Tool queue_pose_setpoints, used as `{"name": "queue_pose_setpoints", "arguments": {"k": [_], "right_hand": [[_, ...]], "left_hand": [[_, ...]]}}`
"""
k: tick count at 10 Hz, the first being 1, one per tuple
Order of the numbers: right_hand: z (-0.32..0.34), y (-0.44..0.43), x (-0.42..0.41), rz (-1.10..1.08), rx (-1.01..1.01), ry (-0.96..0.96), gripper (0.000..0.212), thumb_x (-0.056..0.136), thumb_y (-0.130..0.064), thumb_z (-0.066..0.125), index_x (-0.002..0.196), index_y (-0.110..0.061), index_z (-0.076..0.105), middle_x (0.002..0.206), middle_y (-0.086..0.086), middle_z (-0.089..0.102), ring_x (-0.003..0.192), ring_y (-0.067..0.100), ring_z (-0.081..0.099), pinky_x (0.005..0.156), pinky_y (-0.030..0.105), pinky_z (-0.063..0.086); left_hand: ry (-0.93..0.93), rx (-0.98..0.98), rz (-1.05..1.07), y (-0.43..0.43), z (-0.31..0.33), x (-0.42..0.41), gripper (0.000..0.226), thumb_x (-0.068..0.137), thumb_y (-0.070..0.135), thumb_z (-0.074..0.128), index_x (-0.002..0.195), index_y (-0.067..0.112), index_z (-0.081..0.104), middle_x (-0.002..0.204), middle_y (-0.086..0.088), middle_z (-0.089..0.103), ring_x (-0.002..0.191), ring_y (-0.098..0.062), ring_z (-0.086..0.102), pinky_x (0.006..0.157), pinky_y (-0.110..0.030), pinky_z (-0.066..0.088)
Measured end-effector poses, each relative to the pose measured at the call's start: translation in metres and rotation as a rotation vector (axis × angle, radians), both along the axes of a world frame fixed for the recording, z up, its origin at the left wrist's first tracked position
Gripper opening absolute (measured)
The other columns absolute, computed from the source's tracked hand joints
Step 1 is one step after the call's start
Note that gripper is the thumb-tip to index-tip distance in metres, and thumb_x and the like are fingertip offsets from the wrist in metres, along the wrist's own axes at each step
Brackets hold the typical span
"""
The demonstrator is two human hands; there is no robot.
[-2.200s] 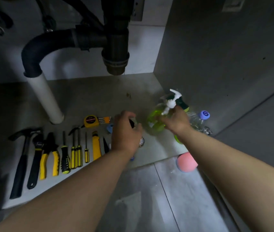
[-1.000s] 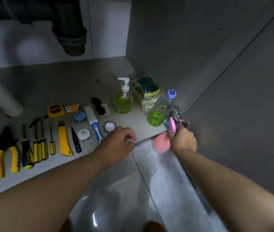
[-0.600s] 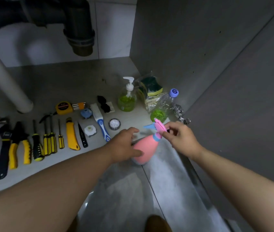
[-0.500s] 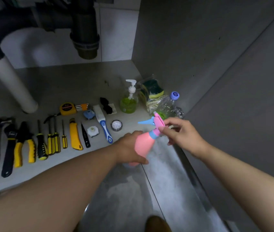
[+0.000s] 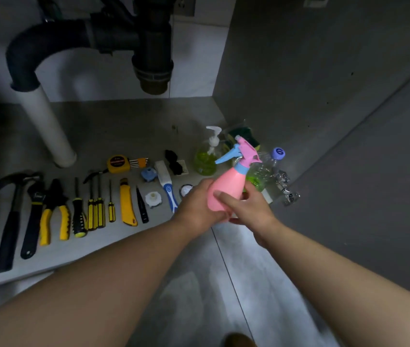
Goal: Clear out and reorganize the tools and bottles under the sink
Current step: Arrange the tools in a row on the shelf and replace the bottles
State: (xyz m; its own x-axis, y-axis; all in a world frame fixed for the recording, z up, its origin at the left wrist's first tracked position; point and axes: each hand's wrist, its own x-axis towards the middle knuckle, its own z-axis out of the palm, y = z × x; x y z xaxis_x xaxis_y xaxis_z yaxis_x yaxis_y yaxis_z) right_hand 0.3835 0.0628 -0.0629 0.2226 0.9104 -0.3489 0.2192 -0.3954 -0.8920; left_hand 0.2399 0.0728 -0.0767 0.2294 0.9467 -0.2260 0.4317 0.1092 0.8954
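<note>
Under-sink cabinet floor (image 5: 124, 126), grey and dimly lit, spreads below a black drain trap (image 5: 152, 58) and a white pipe (image 5: 48, 128) that stands on it at the left. Along its front edge lies a row of tools. From the left come a hammer (image 5: 11, 216), a black wrench (image 5: 32, 216), yellow-handled pliers (image 5: 53, 211), several screwdrivers (image 5: 94, 209), a yellow utility knife (image 5: 127, 204) and a small black blade (image 5: 142, 206). Behind them sit a yellow tape measure (image 5: 117, 164) and a set of hex keys (image 5: 137, 161) touching it. Further right are a white plastic nut (image 5: 153, 197) and a white-and-blue brush (image 5: 167, 186).

Over the front right corner of that floor both hands hold a pink spray bottle (image 5: 224, 189) in the air, nearly upright, its blue trigger pointing left. The left hand (image 5: 196, 206) has its grip closed round the lower left side of the pink body. The right hand (image 5: 249, 209) has its grip closed on the other side, thumb laid across the front and fingers wrapped behind.

Just behind the bottle stand a pump bottle of green soap (image 5: 205, 161), a clear bottle with a purple cap (image 5: 264, 171) holding green liquid, and a packet of sponges (image 5: 245, 136) near the side wall. A small metal fitting (image 5: 286, 189) lies at the right corner. Glossy grey floor tiles (image 5: 249, 284) run beneath the forearms.
</note>
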Motion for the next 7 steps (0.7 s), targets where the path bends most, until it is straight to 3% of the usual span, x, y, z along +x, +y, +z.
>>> {"name": "queue_pose_setpoints", "arguments": {"k": [1, 2, 3, 6, 7], "right_hand": [[-0.013, 0.021, 0.006, -0.003, 0.047, -0.217, 0.064, 0.072, -0.039, 0.086, 0.127, -0.024, 0.056, 0.105, -0.007, 0.065, 0.101, 0.021, 0.066, 0.089, 0.045, 0.058], [-0.028, 0.046, 0.012, 0.033, 0.062, -0.387, 0.071, 0.076, -0.038, 0.083, 0.134, -0.021, 0.047, 0.125, 0.004, 0.064, 0.112, 0.029, 0.061, 0.097, 0.047, 0.051], [-0.042, 0.063, 0.011, 0.022, 0.047, -0.486, 0.069, 0.078, -0.032, 0.082, 0.135, -0.018, 0.045, 0.130, 0.011, 0.057, 0.116, 0.032, 0.057, 0.102, 0.045, 0.047], [-0.049, 0.069, 0.003, 0.040, -0.007, -0.460, 0.071, 0.083, -0.026, 0.079, 0.143, -0.019, 0.041, 0.137, 0.013, 0.053, 0.121, 0.034, 0.056, 0.106, 0.048, 0.046], [-0.038, 0.059, 0.010, 0.050, -0.151, -0.427, 0.083, 0.082, -0.031, 0.079, 0.147, -0.011, 0.031, 0.139, 0.014, 0.052, 0.122, 0.035, 0.056, 0.100, 0.045, 0.049]], "left_hand": [[0.099, 0.027, 0.046, 0.005, -0.012, -0.014, 0.065, 0.081, 0.017, 0.081, 0.139, 0.020, 0.053, 0.132, -0.005, 0.059, 0.119, -0.021, 0.059, 0.100, -0.030, 0.049], [0.209, 0.043, 0.129, 0.008, -0.024, -0.030, 0.030, 0.089, 0.017, 0.071, 0.118, 0.018, 0.064, 0.124, -0.007, 0.060, 0.112, -0.023, 0.061, 0.091, -0.025, 0.046], [0.311, 0.065, 0.105, 0.005, -0.027, -0.041, 0.027, 0.092, 0.016, 0.066, 0.119, 0.015, 0.065, 0.126, -0.012, 0.055, 0.114, -0.029, 0.058, 0.098, -0.033, 0.048], [0.334, 0.064, 0.050, 0.003, -0.021, -0.042, 0.028, 0.094, 0.015, 0.063, 0.121, 0.018, 0.064, 0.129, -0.009, 0.051, 0.117, -0.025, 0.055, 0.102, -0.030, 0.045], [0.333, 0.043, -0.037, 0.011, 0.001, -0.047, 0.021, 0.092, 0.015, 0.064, 0.112, 0.020, 0.066, 0.126, -0.008, 0.054, 0.112, -0.024, 0.058, 0.096, -0.025, 0.045]]}}
